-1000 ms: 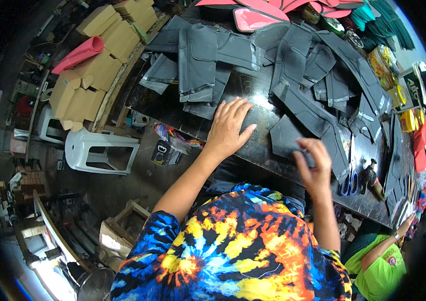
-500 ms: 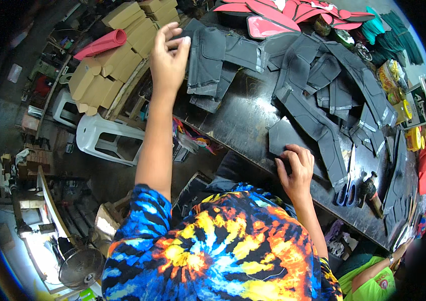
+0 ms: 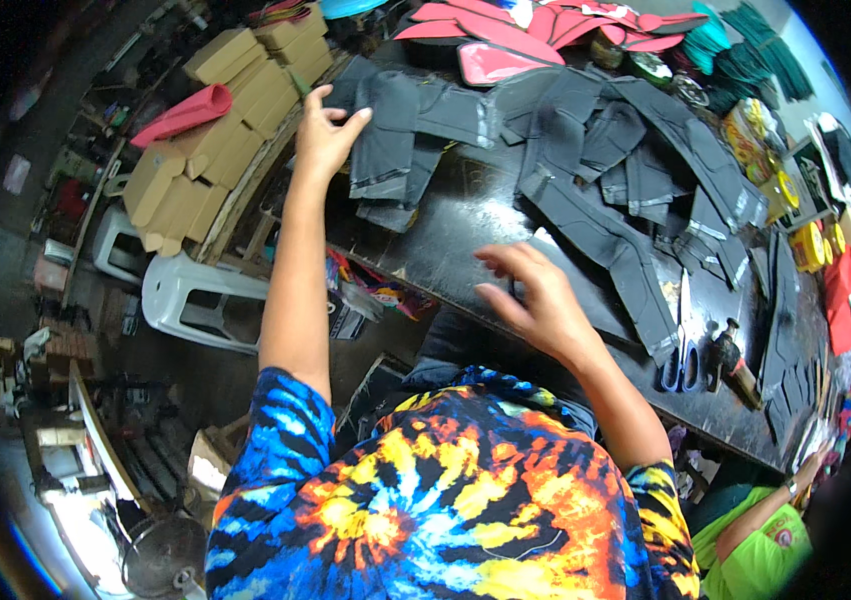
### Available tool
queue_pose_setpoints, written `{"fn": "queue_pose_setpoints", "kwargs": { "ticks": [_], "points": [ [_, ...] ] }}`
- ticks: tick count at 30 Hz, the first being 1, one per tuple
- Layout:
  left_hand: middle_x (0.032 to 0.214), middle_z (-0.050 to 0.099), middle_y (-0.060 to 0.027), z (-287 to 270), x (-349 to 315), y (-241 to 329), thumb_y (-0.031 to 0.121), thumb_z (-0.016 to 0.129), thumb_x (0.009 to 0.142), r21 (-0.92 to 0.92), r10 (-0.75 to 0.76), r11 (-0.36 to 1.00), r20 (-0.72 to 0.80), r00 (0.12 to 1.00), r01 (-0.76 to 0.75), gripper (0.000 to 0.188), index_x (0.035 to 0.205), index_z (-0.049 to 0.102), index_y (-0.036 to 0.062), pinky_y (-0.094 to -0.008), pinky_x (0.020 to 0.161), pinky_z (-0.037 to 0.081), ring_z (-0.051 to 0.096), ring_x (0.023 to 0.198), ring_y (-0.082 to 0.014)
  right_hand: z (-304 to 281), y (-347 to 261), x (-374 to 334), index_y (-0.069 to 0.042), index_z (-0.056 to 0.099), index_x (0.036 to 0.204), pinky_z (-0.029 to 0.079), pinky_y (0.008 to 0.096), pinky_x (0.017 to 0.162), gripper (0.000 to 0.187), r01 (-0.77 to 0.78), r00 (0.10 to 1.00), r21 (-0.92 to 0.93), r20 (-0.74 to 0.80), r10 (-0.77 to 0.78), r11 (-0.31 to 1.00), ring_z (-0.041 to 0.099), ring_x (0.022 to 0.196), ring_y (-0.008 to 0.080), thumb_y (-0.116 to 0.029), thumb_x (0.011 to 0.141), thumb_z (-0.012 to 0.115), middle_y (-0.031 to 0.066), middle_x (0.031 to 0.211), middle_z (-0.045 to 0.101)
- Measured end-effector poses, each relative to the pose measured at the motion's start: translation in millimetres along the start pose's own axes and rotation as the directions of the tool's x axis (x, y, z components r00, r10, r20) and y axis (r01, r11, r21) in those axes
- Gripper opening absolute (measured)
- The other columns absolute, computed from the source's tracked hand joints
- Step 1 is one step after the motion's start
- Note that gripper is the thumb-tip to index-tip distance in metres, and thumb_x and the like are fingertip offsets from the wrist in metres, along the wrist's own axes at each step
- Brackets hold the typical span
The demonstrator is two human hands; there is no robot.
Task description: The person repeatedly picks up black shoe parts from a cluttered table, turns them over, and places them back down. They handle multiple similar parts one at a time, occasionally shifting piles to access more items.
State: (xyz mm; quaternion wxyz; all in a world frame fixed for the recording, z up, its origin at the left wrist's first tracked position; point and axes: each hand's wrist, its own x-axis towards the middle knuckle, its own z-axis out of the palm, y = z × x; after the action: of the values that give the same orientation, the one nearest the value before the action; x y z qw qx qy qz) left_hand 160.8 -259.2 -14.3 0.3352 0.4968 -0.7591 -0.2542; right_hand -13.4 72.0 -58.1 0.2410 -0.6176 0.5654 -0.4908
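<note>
Multicoloured tie-dye shirt (image 3: 445, 500), perhaps dark trousers (image 3: 460, 342)

Holds the bare left hand (image 3: 325, 145) out at the left edge of a layered stack of dark grey, seamed pieces (image 3: 385, 125), with thumb and fingers parted; touching or just short, can't tell! Poises the bare right hand (image 3: 537, 300), with loosely curved fingers, over the near side of the glossy black table (image 3: 455, 215), partly covering a flat dark grey panel (image 3: 591, 290). Spot dark-blue-handled steel scissors (image 3: 684, 330) to the right!
</note>
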Motion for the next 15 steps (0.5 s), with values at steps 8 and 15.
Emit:
{"fn": "queue_pose_setpoints", "kwargs": {
  "ticks": [8,15],
  "points": [
    [0.119,0.061,-0.0132,11.8,-89.2,64.8,0.008,0.075,0.091,-0.185,0.397,0.889,-0.14,0.907,-0.418,0.05,0.138,0.056,0.0059,-0.0324,0.081,0.058,0.068,0.096,-0.02,-40.0,16.9,9.0,-0.002,0.069,0.115,0.054,0.0407,0.087,0.029,-0.084,0.996,-0.063,0.012,0.085,0.995,0.069,0.098,0.0315,-0.016,0.09,0.074,0.016,0.102,0.069],
    [0.122,0.064,-0.014,93.6,-165.4,84.1,0.009,0.074,0.087,-0.303,0.568,0.818,0.3,0.766,-0.488,0.051,0.135,0.058,0.0026,-0.0379,0.093,0.053,0.067,0.103,-0.0241,-100.4,16.5,-10.9,-0.006,0.063,0.134,0.047,0.0431,0.103,0.055,-0.164,0.964,-0.477,-0.264,0.037,0.864,0.06,0.119,0.0366,-0.016,0.082,0.081,0.0176,0.125,0.065]
  ]
}}
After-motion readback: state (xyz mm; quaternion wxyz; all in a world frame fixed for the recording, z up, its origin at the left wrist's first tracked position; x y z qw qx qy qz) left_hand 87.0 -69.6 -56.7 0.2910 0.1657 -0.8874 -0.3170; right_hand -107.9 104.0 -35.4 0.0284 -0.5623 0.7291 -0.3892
